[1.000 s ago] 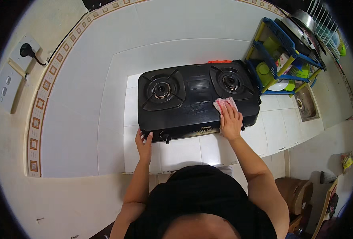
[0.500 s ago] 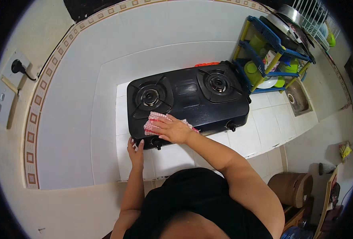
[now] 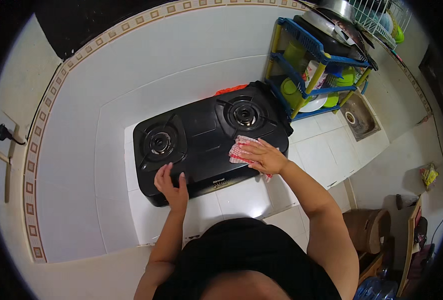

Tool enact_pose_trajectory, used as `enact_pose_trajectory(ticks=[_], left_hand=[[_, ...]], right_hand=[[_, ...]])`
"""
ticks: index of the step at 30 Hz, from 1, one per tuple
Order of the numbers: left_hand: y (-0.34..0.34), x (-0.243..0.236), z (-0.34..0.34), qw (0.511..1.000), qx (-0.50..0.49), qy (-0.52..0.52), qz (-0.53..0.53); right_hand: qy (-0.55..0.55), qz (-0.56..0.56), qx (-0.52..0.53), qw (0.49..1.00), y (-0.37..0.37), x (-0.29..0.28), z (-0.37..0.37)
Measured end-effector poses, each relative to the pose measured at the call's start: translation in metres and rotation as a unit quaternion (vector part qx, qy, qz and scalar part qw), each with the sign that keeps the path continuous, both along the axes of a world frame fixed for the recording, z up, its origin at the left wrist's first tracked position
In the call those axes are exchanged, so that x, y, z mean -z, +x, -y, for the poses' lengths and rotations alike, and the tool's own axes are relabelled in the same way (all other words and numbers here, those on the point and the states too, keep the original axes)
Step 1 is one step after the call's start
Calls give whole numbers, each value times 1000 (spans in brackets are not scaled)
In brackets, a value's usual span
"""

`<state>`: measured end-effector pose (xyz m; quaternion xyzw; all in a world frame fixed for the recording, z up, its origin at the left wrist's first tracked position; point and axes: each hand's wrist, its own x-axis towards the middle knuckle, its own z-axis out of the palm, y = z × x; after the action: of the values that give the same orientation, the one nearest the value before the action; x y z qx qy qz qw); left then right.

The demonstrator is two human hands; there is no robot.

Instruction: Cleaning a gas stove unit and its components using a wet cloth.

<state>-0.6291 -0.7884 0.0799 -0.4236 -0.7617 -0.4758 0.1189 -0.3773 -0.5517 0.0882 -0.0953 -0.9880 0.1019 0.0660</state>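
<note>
A black two-burner gas stove (image 3: pixel 201 165) stands on the white tiled counter. My right hand (image 3: pixel 269 157) presses a red-and-white checked cloth (image 3: pixel 240 150) onto the stove top, in front of the right burner (image 3: pixel 245 115). Part of the cloth is hidden beneath the palm, and a corner hangs over the front edge. Over the front left of the stove, near the left burner (image 3: pixel 160 143), my left hand (image 3: pixel 171 187) is open and holds nothing. Whether its fingertips touch the surface I cannot tell.
A blue and yellow plastic rack (image 3: pixel 309 90) with green containers and pans stands close to the stove's right side. Beyond it is a small metal sink (image 3: pixel 359 117). Something orange (image 3: pixel 230 90) lies behind the stove, and a plug (image 3: pixel 5 134) sits in the left wall socket.
My right hand and the cloth have shifted from the stove's left front to its right front. My left hand has come up from the front left edge. The view has tilted.
</note>
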Motion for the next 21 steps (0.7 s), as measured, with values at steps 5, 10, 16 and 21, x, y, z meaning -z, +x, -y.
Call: enact_pose_trajectory(ticks=[5,10,16,21], left_hand=[[31,7,-38,998,40,-39,11],[54,4,-69,995,51,-74,42],[57,-5,-91,998,37,-15,42],[53,-10,-72,999,25,17,26]], right_hand=[[-24,-77,67,994,53,6,-25],[25,-152,201,967,55,20,-8],[15,-130,13,991,-20,22,37],[-14,-91,-85,992,-114,14,40]])
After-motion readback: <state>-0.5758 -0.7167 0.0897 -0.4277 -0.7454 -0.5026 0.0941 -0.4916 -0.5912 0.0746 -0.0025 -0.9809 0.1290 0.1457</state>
